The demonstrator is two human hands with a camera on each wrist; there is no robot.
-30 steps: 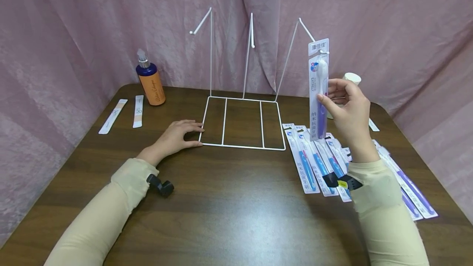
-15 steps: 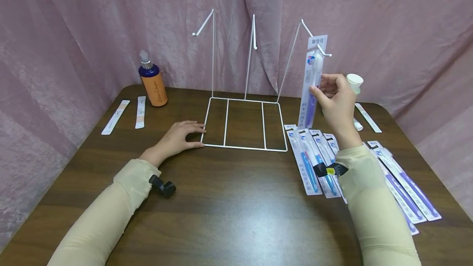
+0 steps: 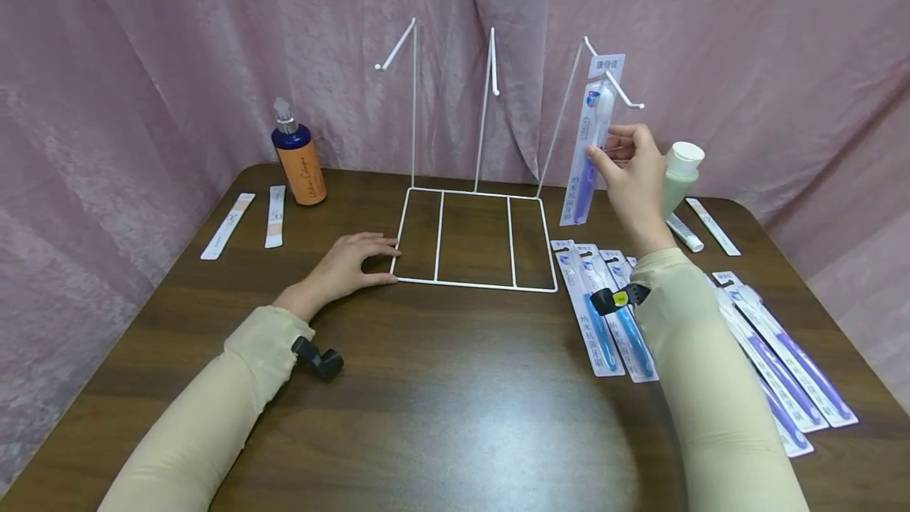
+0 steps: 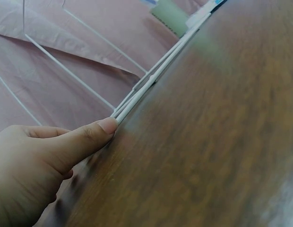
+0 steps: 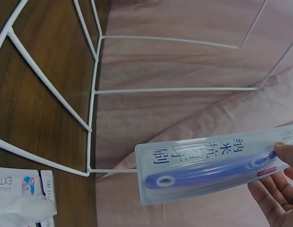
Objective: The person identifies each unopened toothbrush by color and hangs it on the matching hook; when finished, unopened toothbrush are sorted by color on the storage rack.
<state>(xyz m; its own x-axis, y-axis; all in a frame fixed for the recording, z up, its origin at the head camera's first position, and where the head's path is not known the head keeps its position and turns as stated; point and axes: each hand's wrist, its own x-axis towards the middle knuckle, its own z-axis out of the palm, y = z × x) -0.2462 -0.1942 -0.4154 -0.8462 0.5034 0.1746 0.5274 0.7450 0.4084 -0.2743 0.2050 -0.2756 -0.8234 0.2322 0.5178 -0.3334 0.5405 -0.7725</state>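
My right hand (image 3: 627, 176) pinches a purple toothbrush in its blister pack (image 3: 588, 150) between thumb and fingers. The pack hangs tilted at the right hook (image 3: 626, 92) of a white wire rack (image 3: 475, 285); the hook's tip comes out in front of the card, near its top. In the right wrist view the packaged toothbrush (image 5: 208, 165) shows its handle end towards the rack's base. My left hand (image 3: 348, 265) rests at the rack's front left corner, its thumb (image 4: 97, 137) extended against the wire and its fingertips at the side bar.
Several packaged toothbrushes, blue ones (image 3: 588, 310) and purple ones (image 3: 789, 354), lie on the table at right. Behind the right hand stand a pale green bottle (image 3: 680, 180) and a small white tube (image 3: 685, 232). At left are an orange pump bottle (image 3: 302, 168) and slim sachets (image 3: 227, 226).
My right hand has moved left and up towards the curtain, sliding the toothbrush pack farther back along the right hook. The left hand has stayed at the rack's corner.
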